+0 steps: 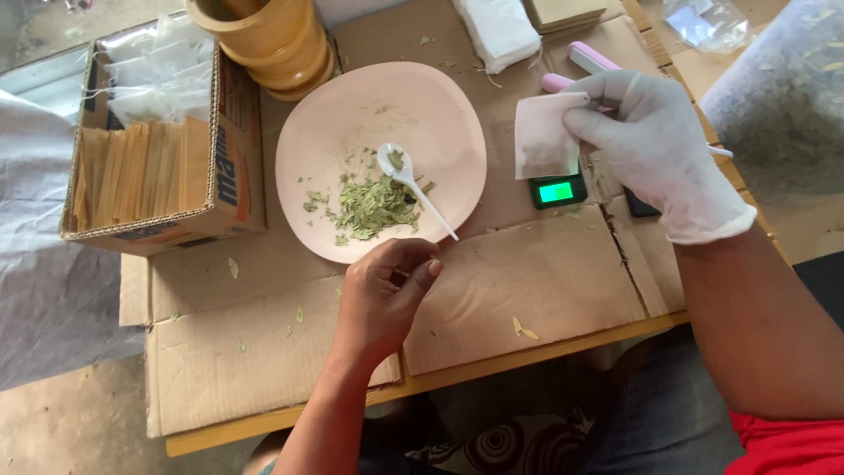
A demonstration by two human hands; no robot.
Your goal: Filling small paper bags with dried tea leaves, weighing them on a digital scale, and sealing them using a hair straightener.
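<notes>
My right hand (655, 145), in a white glove, pinches a small white filter sachet (543, 141) by its edge and holds it just above a small black scale (557, 190) with a lit green display. My bare left hand (382, 295) rests on the cardboard at the near rim of a pink plate (422, 101). Its fingers are curled together with nothing visible in them. On the plate lie a pile of dried green leaves (374, 207) and a white plastic spoon (409, 180). The tip of the spoon's handle points toward my left hand.
A cardboard box (237, 176) at the left holds tan envelopes and white sachets. Behind the plate stands a wooden mortar (268, 40). A stack of white sachets (499, 31) and a pink tool (589, 57) lie at the back. A big clear bag of leaves (782, 105) sits at the right.
</notes>
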